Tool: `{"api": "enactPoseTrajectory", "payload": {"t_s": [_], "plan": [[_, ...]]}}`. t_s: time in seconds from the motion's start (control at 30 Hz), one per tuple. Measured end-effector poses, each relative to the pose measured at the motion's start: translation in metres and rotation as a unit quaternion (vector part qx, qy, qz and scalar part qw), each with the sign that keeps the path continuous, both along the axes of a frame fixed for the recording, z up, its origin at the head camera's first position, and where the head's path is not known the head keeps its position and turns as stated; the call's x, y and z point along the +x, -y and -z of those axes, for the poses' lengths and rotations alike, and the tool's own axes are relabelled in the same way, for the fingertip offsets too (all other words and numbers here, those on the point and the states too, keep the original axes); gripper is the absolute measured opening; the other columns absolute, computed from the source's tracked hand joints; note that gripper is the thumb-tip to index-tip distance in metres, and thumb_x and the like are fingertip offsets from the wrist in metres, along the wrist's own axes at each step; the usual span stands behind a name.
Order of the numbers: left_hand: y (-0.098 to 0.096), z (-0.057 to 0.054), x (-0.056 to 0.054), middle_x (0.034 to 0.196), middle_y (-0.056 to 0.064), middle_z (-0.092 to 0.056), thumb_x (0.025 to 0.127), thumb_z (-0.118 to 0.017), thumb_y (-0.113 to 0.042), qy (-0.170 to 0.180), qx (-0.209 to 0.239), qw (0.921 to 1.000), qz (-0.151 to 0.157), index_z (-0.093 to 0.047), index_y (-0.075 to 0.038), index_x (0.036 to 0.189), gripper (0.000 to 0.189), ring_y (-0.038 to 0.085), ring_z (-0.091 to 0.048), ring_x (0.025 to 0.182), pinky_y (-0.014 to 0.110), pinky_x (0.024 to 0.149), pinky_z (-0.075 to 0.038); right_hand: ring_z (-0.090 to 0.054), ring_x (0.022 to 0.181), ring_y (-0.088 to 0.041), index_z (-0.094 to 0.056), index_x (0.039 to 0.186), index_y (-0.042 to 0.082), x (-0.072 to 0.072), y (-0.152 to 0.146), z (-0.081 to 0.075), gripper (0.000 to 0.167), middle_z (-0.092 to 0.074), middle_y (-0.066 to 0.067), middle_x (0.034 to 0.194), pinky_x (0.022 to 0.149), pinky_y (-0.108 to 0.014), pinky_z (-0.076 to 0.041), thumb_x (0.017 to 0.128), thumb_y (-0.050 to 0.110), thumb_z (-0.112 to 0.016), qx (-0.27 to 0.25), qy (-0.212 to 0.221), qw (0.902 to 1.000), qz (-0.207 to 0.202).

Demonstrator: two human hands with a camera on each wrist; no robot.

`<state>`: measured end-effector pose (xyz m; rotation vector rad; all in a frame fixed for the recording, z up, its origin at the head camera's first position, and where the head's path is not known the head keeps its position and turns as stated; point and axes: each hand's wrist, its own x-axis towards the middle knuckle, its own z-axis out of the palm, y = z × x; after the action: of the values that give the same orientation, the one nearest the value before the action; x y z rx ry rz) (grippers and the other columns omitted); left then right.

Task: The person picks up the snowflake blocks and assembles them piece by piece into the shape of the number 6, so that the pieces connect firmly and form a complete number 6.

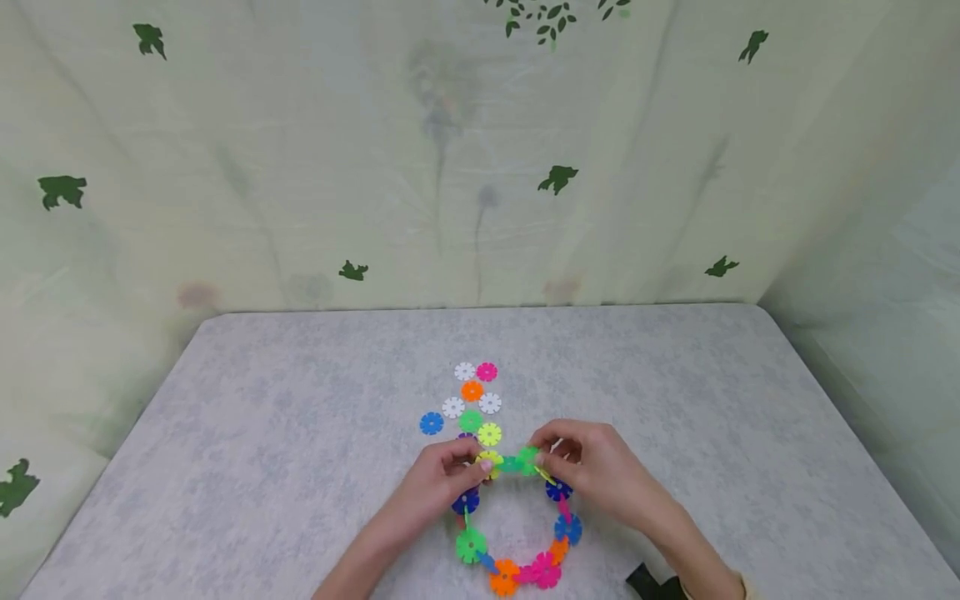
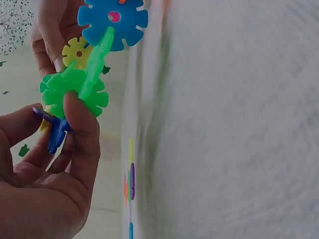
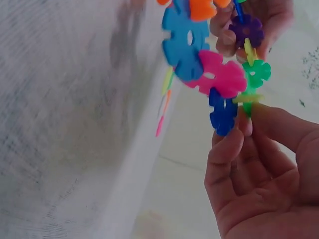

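A ring of slotted, flower-shaped plastic discs [image 1: 546, 571], linked edge to edge, hangs between both hands. My left hand [image 1: 441, 479] pinches its upper left part near a yellow disc [image 1: 490, 460]; a dark blue disc [image 1: 467, 501] sits just below. With thumb and fingers, my right hand [image 1: 603, 467] pinches the upper right part by a green disc [image 1: 528, 460]. In the left wrist view, a green disc [image 2: 67, 89] and a blue disc [image 2: 114, 20] lie beyond the left fingers. In the right wrist view, a dark blue disc [image 3: 223, 113] touches the right fingertips.
Several loose discs lie on the grey table [image 1: 300, 433] beyond the hands, among them an orange disc [image 1: 472, 391], a pink disc [image 1: 487, 372] and a blue disc [image 1: 431, 423]. A pale patterned curtain [image 1: 480, 150] stands behind the table. A black object [image 1: 651, 583] shows by the right forearm.
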<state>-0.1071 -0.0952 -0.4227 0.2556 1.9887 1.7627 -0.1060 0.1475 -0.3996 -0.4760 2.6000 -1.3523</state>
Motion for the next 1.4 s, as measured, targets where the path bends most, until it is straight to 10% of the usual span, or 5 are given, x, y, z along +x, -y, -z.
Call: {"api": "enactPoseTrajectory", "payload": {"t_s": [0.23,0.83,1.07,1.4], "plan": [[0.007,0.001,-0.005,0.094,0.020,-0.067,0.099,-0.061,-0.023,0.006,0.000,0.9993,0.037,-0.065,-0.005,0.098,0.019,0.017,-0.056,0.069,0.029,0.053,-0.053,-0.063,0.078,-0.021,-0.071,0.102,0.017,-0.011,-0.009,0.004,0.015,-0.067,0.003,0.089,0.065,-0.032,-0.054,0.099,0.027,-0.060,-0.030,0.055,0.9979,-0.018],[0.020,-0.008,-0.008,0.080,0.005,-0.060,0.099,-0.061,-0.025,-0.004,-0.047,0.9954,0.084,-0.064,-0.001,0.096,0.025,0.017,-0.049,0.064,0.027,0.059,-0.048,-0.058,0.087,-0.011,-0.072,0.110,0.018,-0.088,0.031,0.028,0.022,-0.066,0.011,0.096,0.078,-0.031,-0.050,0.089,0.018,-0.074,0.088,0.010,0.9880,-0.126],[0.025,-0.007,-0.007,0.078,0.004,-0.058,0.099,-0.061,-0.024,0.007,-0.036,0.9952,0.090,-0.063,0.003,0.097,0.026,0.016,-0.050,0.060,0.029,0.057,-0.052,-0.055,0.082,-0.013,-0.069,0.095,0.022,-0.085,0.041,0.026,0.018,-0.063,0.010,0.090,0.074,-0.031,-0.049,0.081,0.016,-0.081,0.128,-0.008,0.9830,-0.132],[0.026,-0.009,0.005,0.078,0.005,-0.058,0.099,-0.061,-0.024,-0.028,-0.062,0.9955,0.066,-0.064,-0.001,0.094,0.023,0.016,-0.049,0.060,0.028,0.053,-0.050,-0.060,0.083,-0.012,-0.068,0.093,0.023,-0.054,0.026,0.014,0.011,-0.064,0.011,0.089,0.074,-0.031,-0.053,0.092,0.013,-0.070,0.033,-0.023,0.9965,-0.073]]}}
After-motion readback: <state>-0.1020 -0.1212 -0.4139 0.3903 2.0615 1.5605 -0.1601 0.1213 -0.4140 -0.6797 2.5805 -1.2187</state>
